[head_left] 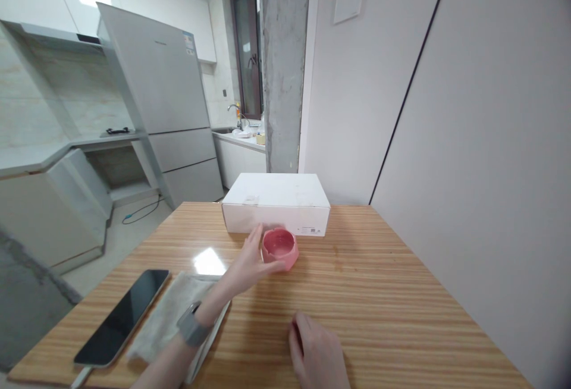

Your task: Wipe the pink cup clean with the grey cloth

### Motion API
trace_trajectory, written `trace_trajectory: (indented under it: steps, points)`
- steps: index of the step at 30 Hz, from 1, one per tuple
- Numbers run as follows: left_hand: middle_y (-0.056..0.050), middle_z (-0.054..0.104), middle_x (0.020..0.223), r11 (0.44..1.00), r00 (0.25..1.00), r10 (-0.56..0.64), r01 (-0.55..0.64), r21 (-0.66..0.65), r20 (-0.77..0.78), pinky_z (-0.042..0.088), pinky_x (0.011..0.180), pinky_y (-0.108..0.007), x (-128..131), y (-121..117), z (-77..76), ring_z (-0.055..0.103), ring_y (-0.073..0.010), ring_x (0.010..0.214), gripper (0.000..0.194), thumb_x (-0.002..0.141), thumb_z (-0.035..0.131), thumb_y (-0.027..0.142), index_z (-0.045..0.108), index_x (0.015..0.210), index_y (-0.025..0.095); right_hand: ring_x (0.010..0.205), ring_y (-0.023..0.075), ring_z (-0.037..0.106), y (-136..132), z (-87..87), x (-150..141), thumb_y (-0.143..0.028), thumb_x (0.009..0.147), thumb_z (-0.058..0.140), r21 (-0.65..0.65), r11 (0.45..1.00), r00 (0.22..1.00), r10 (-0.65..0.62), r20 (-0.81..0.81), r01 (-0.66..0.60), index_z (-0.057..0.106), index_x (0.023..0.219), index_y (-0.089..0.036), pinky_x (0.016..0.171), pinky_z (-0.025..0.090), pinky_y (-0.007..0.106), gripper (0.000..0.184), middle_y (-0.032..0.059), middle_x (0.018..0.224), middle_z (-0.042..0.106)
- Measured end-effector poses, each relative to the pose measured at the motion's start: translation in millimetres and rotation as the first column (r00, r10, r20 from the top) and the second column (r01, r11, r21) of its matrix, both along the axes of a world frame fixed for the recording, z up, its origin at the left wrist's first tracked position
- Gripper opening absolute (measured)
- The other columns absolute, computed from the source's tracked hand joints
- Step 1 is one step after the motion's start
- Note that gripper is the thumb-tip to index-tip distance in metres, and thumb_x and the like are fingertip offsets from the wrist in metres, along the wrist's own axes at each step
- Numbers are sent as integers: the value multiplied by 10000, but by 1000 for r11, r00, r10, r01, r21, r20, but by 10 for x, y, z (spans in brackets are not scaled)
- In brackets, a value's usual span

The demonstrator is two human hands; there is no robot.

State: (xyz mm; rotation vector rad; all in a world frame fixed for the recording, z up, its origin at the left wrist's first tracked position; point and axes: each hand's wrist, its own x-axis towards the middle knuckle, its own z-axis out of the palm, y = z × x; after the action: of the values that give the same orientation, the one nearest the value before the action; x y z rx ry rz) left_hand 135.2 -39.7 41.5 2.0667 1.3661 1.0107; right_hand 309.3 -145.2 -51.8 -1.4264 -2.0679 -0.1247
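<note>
The fingers of the left hand are curving around the near-left side of a small pink bowl, thumb lying along its lower wall and the other fingertips touching its rim, so the hand is cupping it rather than closing tight. The bowl is looking matte and thick-walled, with a softly faceted, lumpy outline, and it is sitting on the tabletop just in front of a white cardboard box, a flat rectangular one with crisp edges and a small printed label on its front. A grey band is wrapping the left wrist. The right hand is resting palm down on the wood nearer the viewer, fingers loosely bent and holding nothing. The tabletop is showing a striped, glossy laminated grain, catching a patch of ceiling light. At the left, a smartphone with a dark glass face is lying beside a folded grey cloth of soft, slightly fuzzy weave, under the left forearm.
</note>
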Motion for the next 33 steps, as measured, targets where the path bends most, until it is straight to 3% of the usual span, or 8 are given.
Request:
trace_trajectory:
  steps: [4,7,11,19,23,26,30,33]
  points:
    - [-121,486,1414,993,949,20,-55,-103,-314,375,1065,-405,-370,-538,-27,479,-275,1276,664,763,634,422,442,1364,219,529,163,647,7,-51,18,-170,937,338,-13,1000,1000,13,19,-13,479,770,-244,505,361,268,231,-17,630,648]
    - [-131,509,1393,956,826,215,-286,-58,-521,417,1022,-425,-683,-897,-276,503,-310,1252,630,700,642,289,513,1312,209,512,160,644,5,-47,15,-198,962,306,18,1000,1000,12,25,-13,491,773,-242,498,363,268,269,-20,611,642]
    - [-139,487,1410,903,721,225,-408,-138,-655,432,1015,-414,-987,-1198,-584,478,-305,1279,606,714,588,302,532,1303,172,477,148,633,5,8,-4,-237,997,219,76,997,1000,7,10,-8,494,734,-240,477,361,263,380,-19,579,632]
    - [-104,494,1412,902,612,299,-432,8,-732,438,1007,-359,-942,-1283,-685,506,-231,1259,567,776,377,53,512,1316,161,466,146,627,1,45,-8,-280,1010,190,74,997,1000,-1,22,-1,500,712,-240,478,368,260,432,-15,567,629]
    - [-112,694,1135,846,539,404,-527,79,-739,538,758,-341,-804,-1229,-608,674,-247,1000,431,897,277,129,595,1183,182,464,152,632,2,41,-8,-293,1011,186,71,997,1000,-11,23,10,505,705,-240,474,368,262,445,-12,564,632]
    - [-75,745,813,825,565,430,-563,52,-704,510,579,-319,-702,-1189,-521,717,-263,754,374,932,289,237,592,1149,209,456,168,635,10,43,-15,-309,1007,193,22,999,999,-38,4,38,516,702,-237,455,353,272,449,-1,554,637]
    - [-53,725,700,862,685,445,-503,66,-577,475,553,-305,-477,-1132,-463,708,-257,666,299,929,338,265,593,1078,217,481,201,643,39,50,-76,-451,979,258,-199,979,971,-78,-226,32,568,707,-219,452,365,277,473,36,569,659]
    - [-40,716,696,880,788,450,-470,63,-420,461,545,-291,-229,-1097,-477,701,-238,647,257,931,344,246,587,1010,216,492,203,643,78,82,-162,-647,891,338,-472,853,718,-186,-671,-221,641,822,-189,461,437,284,553,54,606,680]
